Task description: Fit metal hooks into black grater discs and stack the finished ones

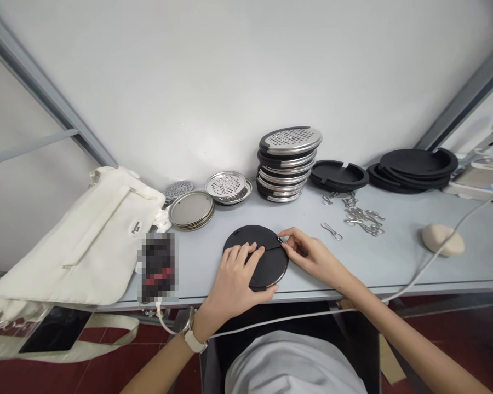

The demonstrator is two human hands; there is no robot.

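Observation:
A round black disc (267, 268) with a seam across it lies near the front edge of the table. Spread over its top is my left hand (239, 273), with fingers flat and the thumb at the near rim. At the disc's right edge, my right hand (306, 251) pinches a small metal hook (280, 239), mostly covered by the fingertips. A loose metal snap hook (332, 231) lies to the right, in front of a pile of similar hooks (363, 219).
Behind the disc stand a tall stack of perforated metal discs in black holders (287, 164), plain metal discs (191, 210) and graters (227, 186). Black holders (414, 169) sit at back right. A white bag (82, 235), a pixelated object (159, 265), a cream oval object (442, 239) and a cable (431, 260) flank the workspace.

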